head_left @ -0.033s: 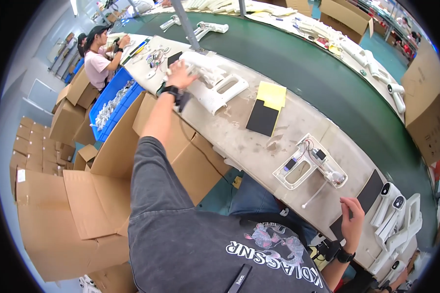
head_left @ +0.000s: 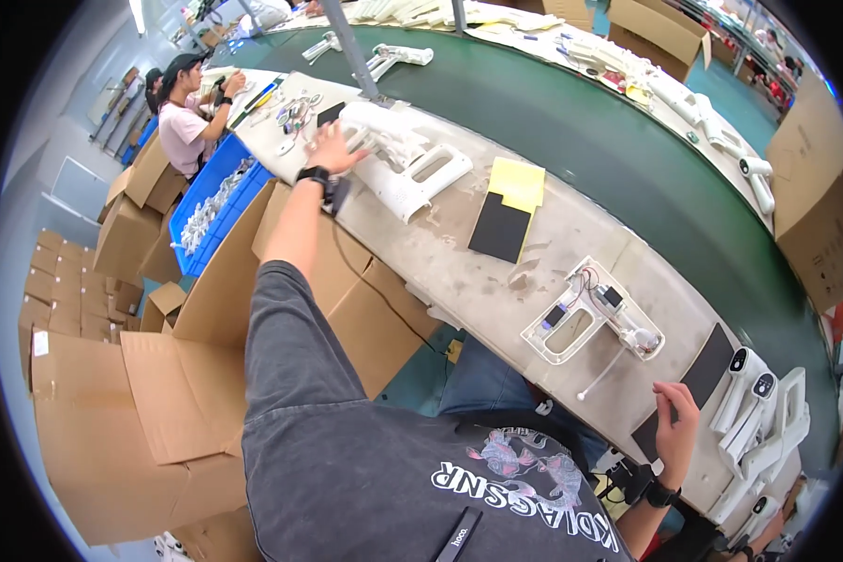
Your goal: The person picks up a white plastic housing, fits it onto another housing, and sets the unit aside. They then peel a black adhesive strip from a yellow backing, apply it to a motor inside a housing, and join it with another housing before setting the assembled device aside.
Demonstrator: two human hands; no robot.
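My left hand (head_left: 335, 150) reaches over the table, fingers stretched out and spread, at the left end of a pile of white plastic housing shells (head_left: 412, 178). Whether its fingertips touch the shells I cannot tell. Nothing shows in its grasp. My right hand (head_left: 676, 421) hovers by the table's near edge, fingers loosely bent and apart, holding nothing visible. Left of it lies an opened white shell (head_left: 562, 348) with wires, a small dark board and a round white part inside. A thin white rod (head_left: 601, 375) sticks out from it toward me.
A black pad with yellow paper (head_left: 517, 183) lies mid-table. White handheld devices (head_left: 759, 421) crowd the right end, next to a dark mat (head_left: 707, 365). Beyond runs a green conveyor belt (head_left: 534, 122). Cardboard boxes (head_left: 178, 393) and a blue bin (head_left: 183, 245) stand left; a co-worker (head_left: 185, 126) works farther off.
My left hand has shifted slightly left along the shells, its fingers still spread. The right hand and the opened shell look the same, and the whole view has drifted a little.
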